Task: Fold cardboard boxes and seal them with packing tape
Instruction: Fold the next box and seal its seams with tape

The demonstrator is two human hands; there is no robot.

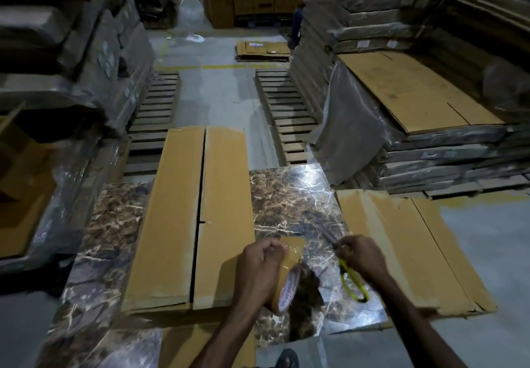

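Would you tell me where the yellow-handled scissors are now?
The scissors are in the right hand, lower right of the head view, above the marble table, just right of the tape roll.

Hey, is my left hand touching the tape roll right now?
Touching. The head view shows the left hand curled round the tape roll, gripping it. The right hand holds the scissors.

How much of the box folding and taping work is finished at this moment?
Done: the box lies on the marbled table, flaps folded shut. In hand: the left hand holds the tape roll, the right hand the scissors. Left: its seam looks untaped; flat cardboard waits beside.
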